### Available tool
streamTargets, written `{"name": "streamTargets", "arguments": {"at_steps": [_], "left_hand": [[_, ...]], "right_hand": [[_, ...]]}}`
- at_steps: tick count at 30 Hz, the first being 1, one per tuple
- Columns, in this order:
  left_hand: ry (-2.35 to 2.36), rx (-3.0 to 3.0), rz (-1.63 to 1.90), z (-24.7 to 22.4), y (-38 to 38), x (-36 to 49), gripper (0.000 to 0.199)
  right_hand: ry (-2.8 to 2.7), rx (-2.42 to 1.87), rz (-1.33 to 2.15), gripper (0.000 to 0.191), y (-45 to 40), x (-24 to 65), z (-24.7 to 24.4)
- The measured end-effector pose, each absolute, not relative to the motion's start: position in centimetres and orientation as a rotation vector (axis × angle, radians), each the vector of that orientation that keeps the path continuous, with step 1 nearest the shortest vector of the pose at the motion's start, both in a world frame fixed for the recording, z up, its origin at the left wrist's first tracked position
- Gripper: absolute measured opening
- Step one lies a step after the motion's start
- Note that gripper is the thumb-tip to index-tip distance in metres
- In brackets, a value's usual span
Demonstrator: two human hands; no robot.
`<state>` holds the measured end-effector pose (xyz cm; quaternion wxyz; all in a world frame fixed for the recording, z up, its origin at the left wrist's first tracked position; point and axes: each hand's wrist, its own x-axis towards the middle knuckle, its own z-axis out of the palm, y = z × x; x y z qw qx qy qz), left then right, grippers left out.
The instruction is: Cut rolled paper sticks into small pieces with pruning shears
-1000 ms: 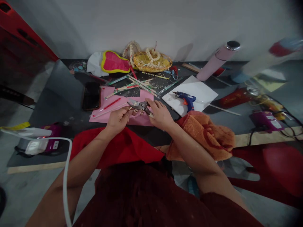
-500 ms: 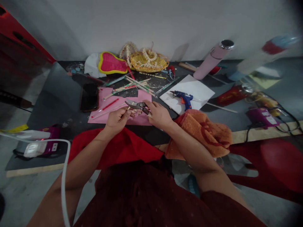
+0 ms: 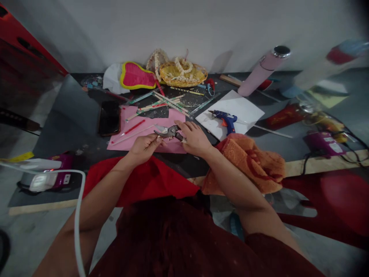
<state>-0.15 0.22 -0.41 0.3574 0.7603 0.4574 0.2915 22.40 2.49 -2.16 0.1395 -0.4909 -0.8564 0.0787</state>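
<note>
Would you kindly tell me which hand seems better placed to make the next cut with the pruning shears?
The right hand, I think: it grips the pruning shears, while the left hand pinches beside their tip, whatever it holds being too small to make out.

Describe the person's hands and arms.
The left hand and right hand are bare, with no gloves or watch visible. A dark maroon sleeve ends high on the right arm; no left sleeve shows. A white cable crosses the left arm.
</note>
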Motion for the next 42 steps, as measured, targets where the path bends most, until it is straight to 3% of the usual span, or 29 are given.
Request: {"name": "streamTargets", "arguments": {"at_steps": [11, 17, 27, 34, 38, 42], "left_hand": [[1.349, 2.029, 0.819, -1.0, 0.2, -0.1, 0.038], [1.442, 2.043, 0.894, -0.9, 0.0, -0.1, 0.030], [1.201, 1.980, 0.860, -1.1, 0.2, -0.3, 0.038], [1.248, 1.994, 0.882, -0.7, 0.1, 0.0, 0.037], [1.355, 2.024, 0.898, -0.6, 0.0, 0.1, 0.029], [1.342, 2.008, 0.896, -0.8, 0.1, -0.1, 0.034]], "right_hand": [[-2.371, -1.515, 0.239, 0.051, 1.4, 21.4, -1.4], [-2.356, -1.510, 0.252, 0.054, 1.5, 21.1, -1.6], [-2.470, -1.436, 0.226, 0.068, 2.3, 22.3, -2.2], [-2.398, -1.495, 0.262, 0.055, 1.8, 21.6, -1.9], [-2.376, -1.522, 0.270, 0.053, 1.4, 21.1, -1.6], [-2.383, -1.488, 0.281, 0.054, 1.7, 21.2, -1.8]]}}
